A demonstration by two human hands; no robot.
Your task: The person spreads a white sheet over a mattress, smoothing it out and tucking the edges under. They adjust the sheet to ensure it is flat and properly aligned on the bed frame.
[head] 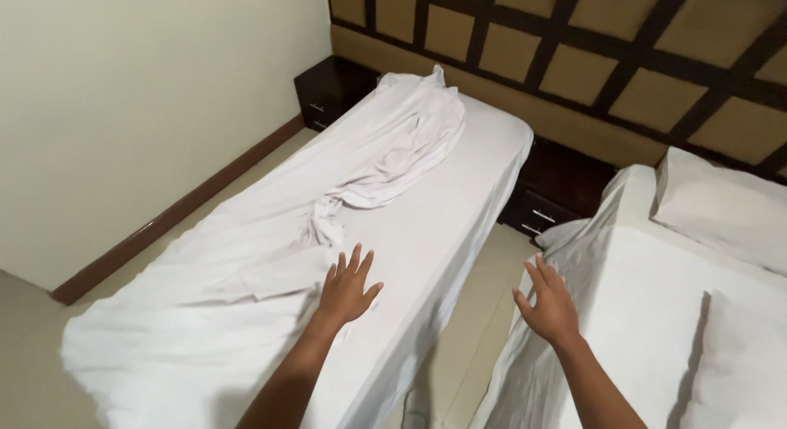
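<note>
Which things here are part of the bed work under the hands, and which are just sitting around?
In hand:
- left hand, open over the left bed
- crumpled sheet lying on that bed
- right hand, open at the edge of the right bed

Just lying about:
- pillows on the right bed
- dark nightstand between the beds
- corner nightstand
- padded headboard

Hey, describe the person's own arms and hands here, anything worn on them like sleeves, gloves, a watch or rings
Both forearms are bare as far as the frame shows, with no sleeves in view. The left hand and the right hand wear no gloves, and no watch, bracelet or ring is visible on either wrist or on the fingers.
</note>
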